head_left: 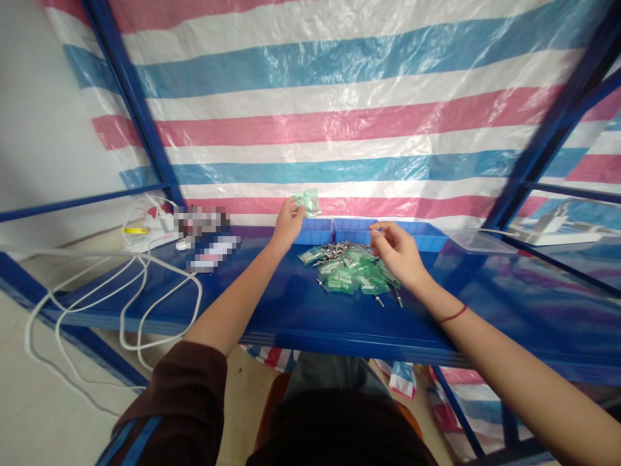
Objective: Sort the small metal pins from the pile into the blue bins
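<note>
My left hand (290, 223) is raised over the far side of the shelf, shut on a small green-tinted clear plastic bag (310, 202). My right hand (398, 249) hovers at the right of the pile, thumb and fingers curled together; whatever is between the fingertips is too small to make out. Below and between the hands lies a heap of green plastic bags (356, 272) with small pale contents. Loose silver metal pieces (345, 248), resembling pop rivets, lie behind the bags, and a few are scattered in front.
Two blue bins (317, 232) stand behind the heap on the blue shelf (286, 304). White cables (140, 285) loop over the left end, near a blurred-out patch. A clear plastic lid (478, 241) lies at right. Blue posts and a striped sheet (310, 123) close off the back.
</note>
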Action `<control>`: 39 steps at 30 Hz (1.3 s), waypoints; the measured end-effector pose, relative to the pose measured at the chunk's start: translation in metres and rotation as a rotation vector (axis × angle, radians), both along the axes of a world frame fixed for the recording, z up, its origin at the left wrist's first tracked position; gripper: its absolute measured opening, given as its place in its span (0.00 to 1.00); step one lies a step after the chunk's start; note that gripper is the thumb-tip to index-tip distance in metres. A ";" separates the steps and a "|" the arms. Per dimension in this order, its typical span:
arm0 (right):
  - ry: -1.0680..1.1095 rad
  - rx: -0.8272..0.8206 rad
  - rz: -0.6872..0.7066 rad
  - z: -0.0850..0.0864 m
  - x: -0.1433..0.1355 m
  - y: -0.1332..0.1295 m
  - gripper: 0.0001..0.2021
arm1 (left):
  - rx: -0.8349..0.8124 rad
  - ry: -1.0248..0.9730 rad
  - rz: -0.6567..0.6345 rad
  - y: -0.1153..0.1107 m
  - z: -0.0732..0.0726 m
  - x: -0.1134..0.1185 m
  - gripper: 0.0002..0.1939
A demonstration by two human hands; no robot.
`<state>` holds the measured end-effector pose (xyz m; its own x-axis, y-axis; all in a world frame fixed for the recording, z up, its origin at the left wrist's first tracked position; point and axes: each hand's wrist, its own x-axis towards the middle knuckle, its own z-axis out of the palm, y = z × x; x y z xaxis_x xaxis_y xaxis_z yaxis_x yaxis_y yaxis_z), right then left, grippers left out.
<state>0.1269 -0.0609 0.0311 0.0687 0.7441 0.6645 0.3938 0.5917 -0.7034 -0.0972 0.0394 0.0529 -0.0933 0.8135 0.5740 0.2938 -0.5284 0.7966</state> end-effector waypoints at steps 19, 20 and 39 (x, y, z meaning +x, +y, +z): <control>-0.818 0.062 -0.097 -0.010 0.016 0.008 0.15 | 0.097 0.783 0.130 -0.009 -0.006 0.025 0.16; -0.871 0.083 -0.117 -0.013 0.017 0.011 0.19 | 0.140 0.776 0.043 -0.015 -0.006 0.028 0.15; 0.078 -0.142 0.089 -0.008 0.008 0.016 0.18 | -0.078 0.319 -0.488 -0.042 -0.039 0.060 0.24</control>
